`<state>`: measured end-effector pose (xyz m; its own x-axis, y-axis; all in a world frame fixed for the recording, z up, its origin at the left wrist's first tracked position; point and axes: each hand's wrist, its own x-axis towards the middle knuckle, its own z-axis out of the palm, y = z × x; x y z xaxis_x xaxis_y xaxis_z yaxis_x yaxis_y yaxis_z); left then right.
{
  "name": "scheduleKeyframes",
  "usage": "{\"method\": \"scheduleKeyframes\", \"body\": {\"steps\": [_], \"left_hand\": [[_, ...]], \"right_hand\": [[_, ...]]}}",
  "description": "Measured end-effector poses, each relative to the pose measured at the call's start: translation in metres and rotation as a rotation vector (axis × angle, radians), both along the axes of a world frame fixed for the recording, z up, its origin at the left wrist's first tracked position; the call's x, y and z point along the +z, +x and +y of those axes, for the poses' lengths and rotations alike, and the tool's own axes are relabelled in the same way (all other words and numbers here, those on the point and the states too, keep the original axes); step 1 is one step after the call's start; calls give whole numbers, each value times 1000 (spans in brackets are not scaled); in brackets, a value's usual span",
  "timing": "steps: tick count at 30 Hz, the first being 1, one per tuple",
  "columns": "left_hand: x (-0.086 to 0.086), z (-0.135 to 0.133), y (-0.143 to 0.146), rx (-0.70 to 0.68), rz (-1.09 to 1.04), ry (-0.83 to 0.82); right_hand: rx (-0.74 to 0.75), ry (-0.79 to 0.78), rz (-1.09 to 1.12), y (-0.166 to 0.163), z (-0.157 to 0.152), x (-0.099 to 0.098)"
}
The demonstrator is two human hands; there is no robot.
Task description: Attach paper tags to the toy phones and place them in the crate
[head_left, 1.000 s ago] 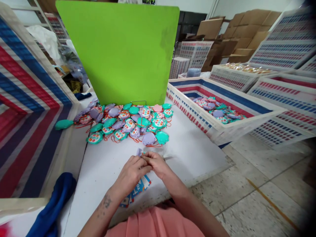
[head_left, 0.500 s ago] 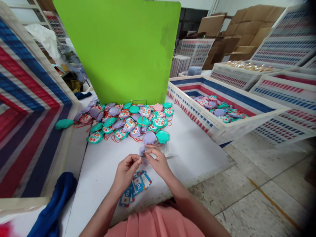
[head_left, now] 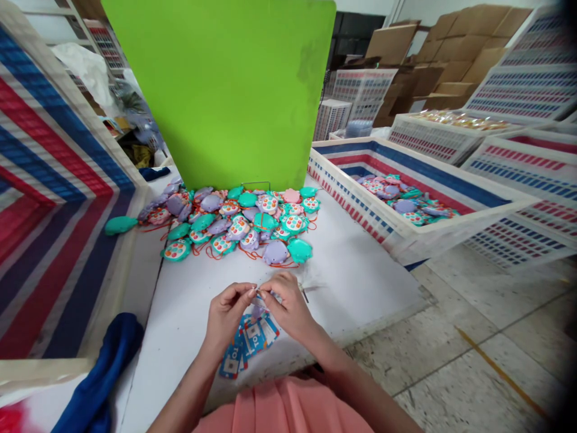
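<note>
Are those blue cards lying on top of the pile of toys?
No, the blue cards lie on the white table, apart from the pile of toys in front of the green board.

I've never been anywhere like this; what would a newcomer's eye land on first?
Probably the big bright-green board standing behind a heap of teal, lilac and pink toys on the white table. Nearer the person, the left hand and right hand meet just beyond some blue cards. On the right, a crate holds more toys.
</note>
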<state>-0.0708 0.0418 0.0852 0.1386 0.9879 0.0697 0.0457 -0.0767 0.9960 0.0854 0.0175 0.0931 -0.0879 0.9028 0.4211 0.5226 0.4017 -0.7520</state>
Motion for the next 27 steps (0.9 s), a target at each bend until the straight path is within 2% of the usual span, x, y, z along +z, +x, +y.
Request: {"method": "scheduleKeyframes", "body": {"steps": [6,16,20,24,27], "left_hand": [[-2,0,-2,-45,52,46],[-1,-3,-3,-70,17,11],[-2,-2,-5,-94,102,71],[5,-2,-10,-109,251,182],[12,-1,-12,-150,230,153]], "right_hand": [[-8,14,-56,-1,-1,3],[-4,7,-67,-1,-3,3],[-14,26,-124,-1,-4,5],[-35,94,-216,-2,-6,6],[-25,125,-188,-2,-6,8]]}}
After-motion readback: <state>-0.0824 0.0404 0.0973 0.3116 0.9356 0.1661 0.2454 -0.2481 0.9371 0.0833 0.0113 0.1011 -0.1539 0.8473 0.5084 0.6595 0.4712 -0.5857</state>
